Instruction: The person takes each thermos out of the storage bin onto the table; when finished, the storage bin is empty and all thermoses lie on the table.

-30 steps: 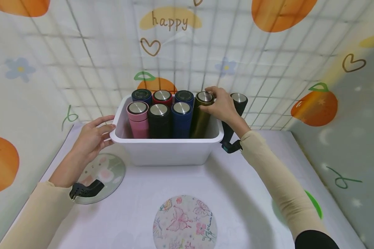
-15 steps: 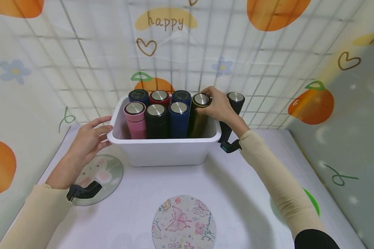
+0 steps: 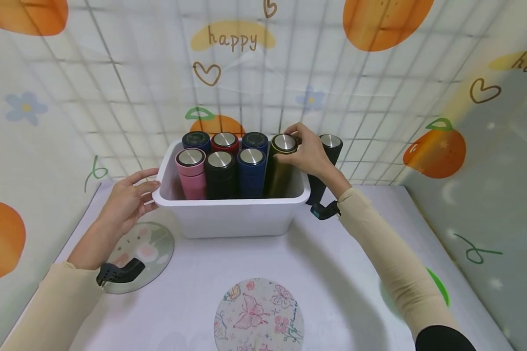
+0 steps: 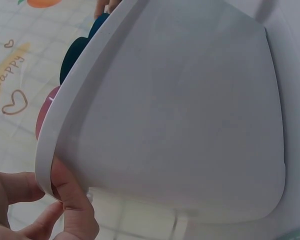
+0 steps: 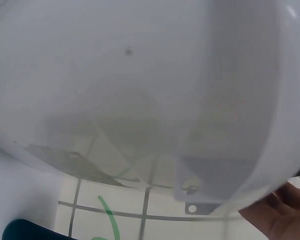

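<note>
Standing between the left hand (image 3: 129,197) and the right hand (image 3: 307,153), a white tub (image 3: 233,220) is holding a pink bottle (image 3: 192,174) nearest the left hand, a black bottle (image 3: 221,178), a red bottle (image 3: 225,141), three blue bottles (image 3: 252,174), and a gold bottle (image 3: 277,178) nearest the right hand. The left hand is pinching the tub's rim (image 4: 46,152). The right hand is gripping the gold bottle by its top. Another black bottle (image 3: 317,190) is standing outside, behind the right hand.
</note>
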Tool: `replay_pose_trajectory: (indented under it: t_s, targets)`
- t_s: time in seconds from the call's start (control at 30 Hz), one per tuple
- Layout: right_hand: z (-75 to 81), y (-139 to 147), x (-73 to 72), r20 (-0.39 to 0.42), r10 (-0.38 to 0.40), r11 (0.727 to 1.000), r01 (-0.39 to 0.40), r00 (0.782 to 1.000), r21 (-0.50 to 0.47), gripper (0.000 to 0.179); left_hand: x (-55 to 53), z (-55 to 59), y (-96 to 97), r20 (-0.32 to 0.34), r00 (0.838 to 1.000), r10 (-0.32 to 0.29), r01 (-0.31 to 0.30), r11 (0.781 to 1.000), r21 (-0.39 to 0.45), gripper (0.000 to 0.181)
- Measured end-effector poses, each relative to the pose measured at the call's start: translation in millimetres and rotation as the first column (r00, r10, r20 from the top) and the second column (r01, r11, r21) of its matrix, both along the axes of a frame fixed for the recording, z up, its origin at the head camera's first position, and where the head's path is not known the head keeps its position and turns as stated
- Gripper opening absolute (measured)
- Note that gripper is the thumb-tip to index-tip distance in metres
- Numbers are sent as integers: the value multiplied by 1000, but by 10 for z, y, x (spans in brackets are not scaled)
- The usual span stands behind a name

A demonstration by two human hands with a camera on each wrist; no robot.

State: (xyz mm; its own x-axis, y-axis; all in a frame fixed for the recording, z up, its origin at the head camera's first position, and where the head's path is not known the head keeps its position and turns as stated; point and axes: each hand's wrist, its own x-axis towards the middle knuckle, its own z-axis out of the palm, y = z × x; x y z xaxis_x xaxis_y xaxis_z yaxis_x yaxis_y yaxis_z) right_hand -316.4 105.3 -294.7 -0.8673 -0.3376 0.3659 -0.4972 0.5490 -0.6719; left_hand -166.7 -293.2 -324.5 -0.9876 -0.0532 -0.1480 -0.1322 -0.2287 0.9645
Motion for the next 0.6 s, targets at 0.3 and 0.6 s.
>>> replay_pose_trajectory:
  t_s: [0.3, 0.6]
  targets:
    - [76, 45, 43, 4, 13, 994, -12, 1000, -105, 57, -6, -1, 18, 1, 1000, -6, 6, 1000, -7, 49]
    - [119, 44, 88, 92, -33, 992, 44, 995, -119, 62, 12, 17, 12, -4, 1000, -8, 8, 999, -45, 53]
